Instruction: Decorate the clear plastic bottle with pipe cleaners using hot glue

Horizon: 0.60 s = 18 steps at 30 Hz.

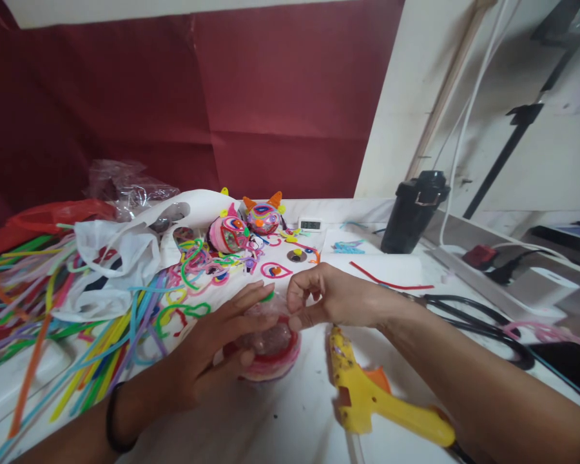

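Observation:
A clear, rounded plastic piece (270,340) wrapped in red and pink pipe cleaner sits on the white table in front of me. My left hand (222,338) holds it from the left, thumb on the near side and fingers across its top. At its right upper edge, my right hand (314,296) has thumb and fingertips pinched together; whatever lies between them is hidden. A bit of green (268,296) shows by the left fingertips. Just right of the piece lies a yellow hot glue gun (362,393), nozzle pointing away from me.
Two decorated animal heads (229,233) stand behind, amid pipe-cleaner scraps. Pipe cleaners (101,348) and a white bag (109,270) crowd the left. Right are black-handled scissors (473,316), a red pipe cleaner (391,280), a black bottle (413,212) and a small digital clock (310,224).

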Tool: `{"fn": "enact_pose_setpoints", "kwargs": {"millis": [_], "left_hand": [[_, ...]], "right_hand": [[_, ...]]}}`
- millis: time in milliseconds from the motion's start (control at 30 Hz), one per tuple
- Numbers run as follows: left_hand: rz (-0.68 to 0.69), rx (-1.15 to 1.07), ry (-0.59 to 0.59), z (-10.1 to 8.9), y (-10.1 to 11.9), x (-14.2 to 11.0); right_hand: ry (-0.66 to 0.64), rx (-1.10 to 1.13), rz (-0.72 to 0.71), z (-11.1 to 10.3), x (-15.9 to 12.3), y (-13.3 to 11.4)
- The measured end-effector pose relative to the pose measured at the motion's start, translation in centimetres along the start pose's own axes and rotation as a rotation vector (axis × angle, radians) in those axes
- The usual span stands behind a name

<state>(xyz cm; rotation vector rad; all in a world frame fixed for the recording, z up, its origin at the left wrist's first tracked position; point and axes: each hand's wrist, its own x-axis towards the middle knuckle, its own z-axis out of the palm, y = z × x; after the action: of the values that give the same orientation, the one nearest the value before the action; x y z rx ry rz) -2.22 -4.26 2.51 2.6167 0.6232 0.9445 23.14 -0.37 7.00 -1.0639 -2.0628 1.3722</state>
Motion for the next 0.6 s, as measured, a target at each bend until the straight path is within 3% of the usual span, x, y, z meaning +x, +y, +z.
{"fn": "enact_pose_setpoints", "kwargs": {"millis": [400,600], "left_hand": [[-0.036,0.011,-0.007,0.0,0.2,0.0],[-0.089,0.046,-0.029,0.4,0.0,-0.3]], "right_hand": [[-0.011,-0.029,-0.022,-0.5,-0.6,-0.8],[0.146,-0.317,-0.199,0.5,-1.7,-2.2]]}}
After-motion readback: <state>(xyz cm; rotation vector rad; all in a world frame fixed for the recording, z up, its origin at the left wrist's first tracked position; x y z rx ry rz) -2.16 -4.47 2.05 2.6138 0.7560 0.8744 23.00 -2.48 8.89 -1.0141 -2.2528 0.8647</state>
